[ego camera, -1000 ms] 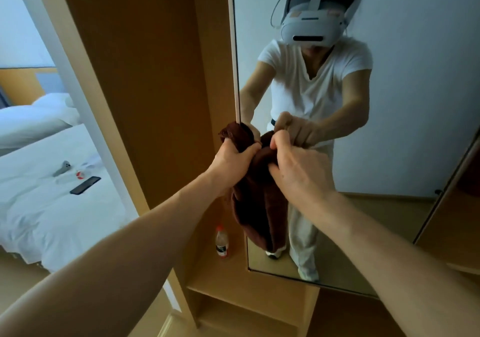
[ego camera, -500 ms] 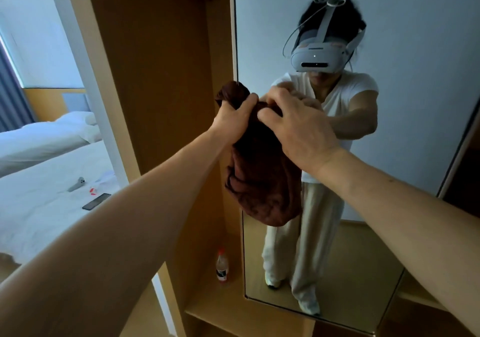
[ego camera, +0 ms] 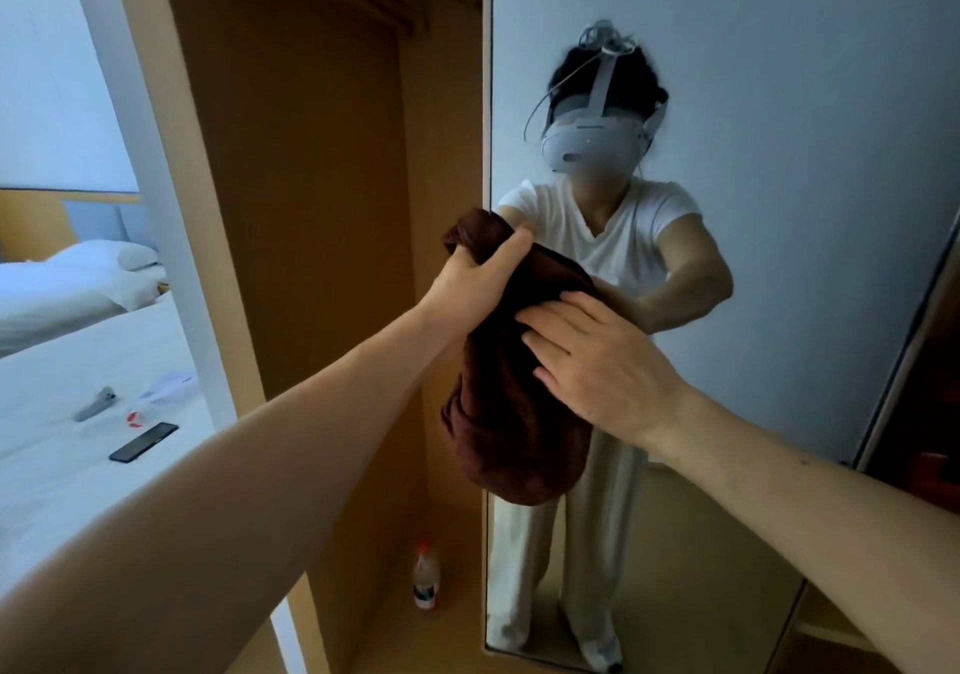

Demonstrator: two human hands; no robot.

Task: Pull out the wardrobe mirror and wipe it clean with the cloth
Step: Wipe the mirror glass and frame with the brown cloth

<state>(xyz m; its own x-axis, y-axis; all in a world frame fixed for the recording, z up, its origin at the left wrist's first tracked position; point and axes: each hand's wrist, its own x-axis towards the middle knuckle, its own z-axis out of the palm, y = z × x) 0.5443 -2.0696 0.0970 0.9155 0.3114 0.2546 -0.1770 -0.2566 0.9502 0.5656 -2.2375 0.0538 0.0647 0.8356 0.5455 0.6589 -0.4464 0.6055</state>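
Observation:
The tall wardrobe mirror [ego camera: 779, 75] stands pulled out, edge-on to the wooden wardrobe, and reflects a person in a headset. A dark brown cloth [ego camera: 504, 413] hangs bunched against the mirror's left edge. My left hand [ego camera: 480, 278] grips the cloth's top corner, fingers curled round it. My right hand [ego camera: 592, 361] lies flat on the cloth with its fingers spread, pressing it toward the glass. The cloth hides the part of the mirror behind it.
The open wardrobe bay [ego camera: 311, 205] lies left of the mirror, with a plastic bottle [ego camera: 426, 577] on its floor. A white bed [ego camera: 78, 387] at the left carries a black phone [ego camera: 144, 442] and small items. More wardrobe shelving [ego camera: 930, 413] sits at the right.
Both hands carried the cloth up from waist height along the mirror's left edge. My right hand let go of the top edge and now lies flat lower on the cloth. The view tilted upward.

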